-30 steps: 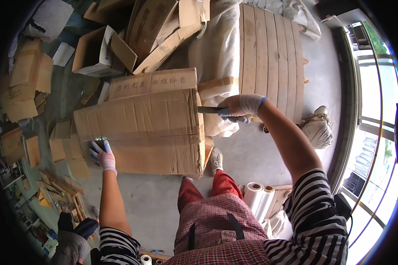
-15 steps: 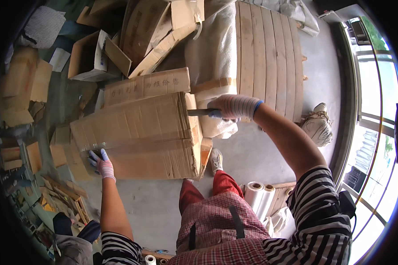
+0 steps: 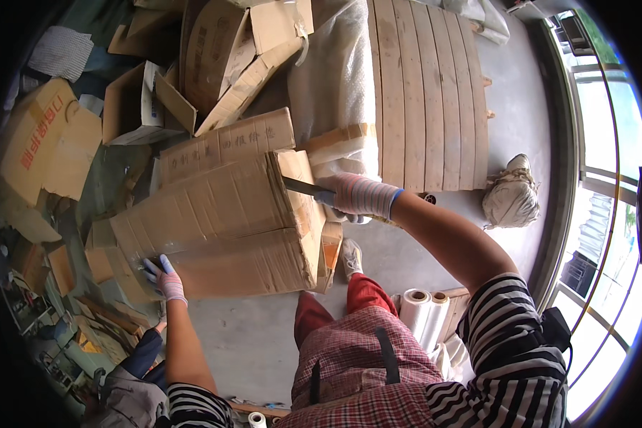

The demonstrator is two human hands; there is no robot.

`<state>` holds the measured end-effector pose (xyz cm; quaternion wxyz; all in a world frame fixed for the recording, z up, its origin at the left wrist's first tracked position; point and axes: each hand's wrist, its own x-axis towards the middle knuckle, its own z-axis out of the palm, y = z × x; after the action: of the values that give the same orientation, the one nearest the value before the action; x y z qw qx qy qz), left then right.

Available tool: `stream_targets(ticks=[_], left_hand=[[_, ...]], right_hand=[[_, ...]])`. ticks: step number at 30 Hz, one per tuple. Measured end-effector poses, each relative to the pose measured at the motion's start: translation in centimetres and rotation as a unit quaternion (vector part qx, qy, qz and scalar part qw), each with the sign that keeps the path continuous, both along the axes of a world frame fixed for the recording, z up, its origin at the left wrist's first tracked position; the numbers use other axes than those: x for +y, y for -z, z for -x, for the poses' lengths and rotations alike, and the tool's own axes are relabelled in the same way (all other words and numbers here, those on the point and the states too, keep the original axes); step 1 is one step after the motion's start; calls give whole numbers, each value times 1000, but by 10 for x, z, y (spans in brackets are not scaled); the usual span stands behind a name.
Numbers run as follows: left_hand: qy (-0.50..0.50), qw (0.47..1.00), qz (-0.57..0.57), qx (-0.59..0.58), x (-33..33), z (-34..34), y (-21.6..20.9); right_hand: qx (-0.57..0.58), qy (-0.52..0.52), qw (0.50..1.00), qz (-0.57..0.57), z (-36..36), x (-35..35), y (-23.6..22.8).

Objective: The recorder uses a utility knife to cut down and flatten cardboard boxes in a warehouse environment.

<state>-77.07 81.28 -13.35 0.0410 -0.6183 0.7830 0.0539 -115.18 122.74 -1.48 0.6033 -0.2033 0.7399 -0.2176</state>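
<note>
A large brown cardboard box (image 3: 207,228) with ridged, creased sides lies in front of me, its narrow end turned to the right. My left hand (image 3: 167,278), in a pale knit glove, rests on its near left part with fingers spread. The gloved right hand (image 3: 353,196) is closed around a knife (image 3: 301,186). The knife's dark blade points left and meets the top edge of the box's right end. Its handle is mostly hidden in the fist. Behind this box stands another carton (image 3: 228,146) with handwriting on its side.
Bubble wrap (image 3: 339,85) covers something beside a wooden slatted pallet (image 3: 428,100). Open cartons (image 3: 139,103) are piled at the far left. A tied sack (image 3: 512,196) sits right, near the windows. Plastic film rolls (image 3: 415,314) stand by my legs. Another person (image 3: 132,392) is at lower left.
My right hand has moved left and a little down, bringing the blade onto the box's end edge at a slant. The left hand stays on the box. The person at lower left has shifted.
</note>
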Motion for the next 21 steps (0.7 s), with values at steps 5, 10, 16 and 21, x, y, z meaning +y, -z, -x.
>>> stream_targets(ticks=[5,10,16,21], left_hand=[[-14,998,17,-52,7,5,3],[-13,999,9,-50,4,8,-3],[7,999,16,-39,5,9,-17],[0,996,27,-87,2,-3,-2]], right_hand=[[279,-130,951,39,-2,10,13],[-67,-139,987,-40,34,-6,24],[300,-206,928,81,10,3,17],[-360,203,904,109,-22,16,20]])
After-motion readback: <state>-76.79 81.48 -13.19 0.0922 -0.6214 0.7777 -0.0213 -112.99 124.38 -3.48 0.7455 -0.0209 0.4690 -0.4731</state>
